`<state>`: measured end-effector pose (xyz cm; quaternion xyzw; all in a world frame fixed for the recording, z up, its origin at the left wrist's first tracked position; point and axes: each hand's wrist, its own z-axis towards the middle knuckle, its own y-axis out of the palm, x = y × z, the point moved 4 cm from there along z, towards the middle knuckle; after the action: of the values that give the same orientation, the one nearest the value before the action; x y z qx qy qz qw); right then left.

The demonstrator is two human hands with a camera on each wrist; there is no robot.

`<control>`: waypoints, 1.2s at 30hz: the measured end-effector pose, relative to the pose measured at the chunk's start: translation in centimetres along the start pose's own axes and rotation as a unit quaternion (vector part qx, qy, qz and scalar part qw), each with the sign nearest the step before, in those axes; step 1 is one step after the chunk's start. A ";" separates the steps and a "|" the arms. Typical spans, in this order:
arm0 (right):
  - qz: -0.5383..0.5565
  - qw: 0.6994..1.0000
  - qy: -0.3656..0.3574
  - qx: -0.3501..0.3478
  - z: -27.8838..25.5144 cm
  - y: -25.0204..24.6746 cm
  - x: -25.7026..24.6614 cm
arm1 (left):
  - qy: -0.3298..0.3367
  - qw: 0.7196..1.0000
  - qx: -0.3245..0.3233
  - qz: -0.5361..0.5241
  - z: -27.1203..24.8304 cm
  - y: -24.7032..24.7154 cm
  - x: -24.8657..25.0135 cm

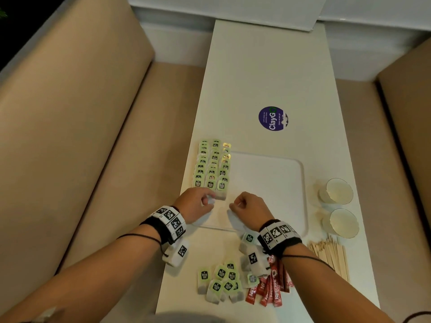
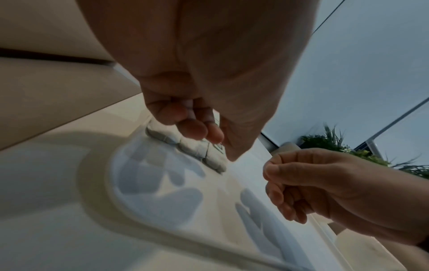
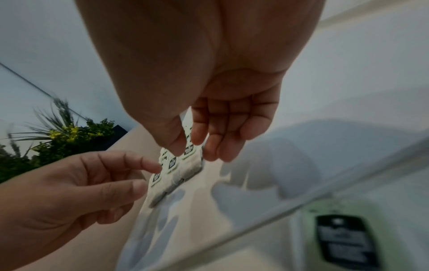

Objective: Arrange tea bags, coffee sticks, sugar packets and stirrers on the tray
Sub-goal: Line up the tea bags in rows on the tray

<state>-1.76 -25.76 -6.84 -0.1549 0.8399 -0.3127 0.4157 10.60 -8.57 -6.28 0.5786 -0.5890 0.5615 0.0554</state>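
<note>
Both hands hovered over the tray (image 1: 289, 183); my left hand (image 1: 194, 205) and right hand (image 1: 248, 207) were loosely curled, holding nothing I could see. Three rows of tea bags (image 1: 212, 167) lay along the tray's left edge, beside my left fingers (image 3: 148, 166); I judged a careless knuckle could have knocked the nearest ones askew.

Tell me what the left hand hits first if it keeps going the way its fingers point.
Probably the nearest tea bags in the rows on the tray; the left hand is just short of them, though depth is unclear.

The right part of the tray (image 1: 291, 183) is bare, so a hand can go there, but rows of tea bags (image 1: 211, 167) fill its left side, two cups (image 1: 338, 206) and the stirrers (image 1: 331, 255) stand to its right (off the tray), and loose tea bags (image 1: 220, 282) lie in front.
</note>
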 end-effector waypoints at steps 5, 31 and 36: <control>-0.020 0.998 -0.048 -0.032 -3.6 -1.3 2.0 | 0.006 0.996 -0.085 0.022 -2.2 2.0 0.7; -0.234 0.952 -0.118 -0.160 -13.5 2.3 5.7 | -0.028 0.979 -0.145 0.144 -10.0 10.7 3.4; -0.248 0.950 -0.122 -0.143 -13.5 2.6 5.5 | -0.037 0.981 -0.128 0.143 -9.9 11.0 3.5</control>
<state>-15.86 -21.25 -5.67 -0.4536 0.7535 -0.2610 0.3980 -4.52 -6.87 -6.71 0.4965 -0.7344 0.4620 0.0263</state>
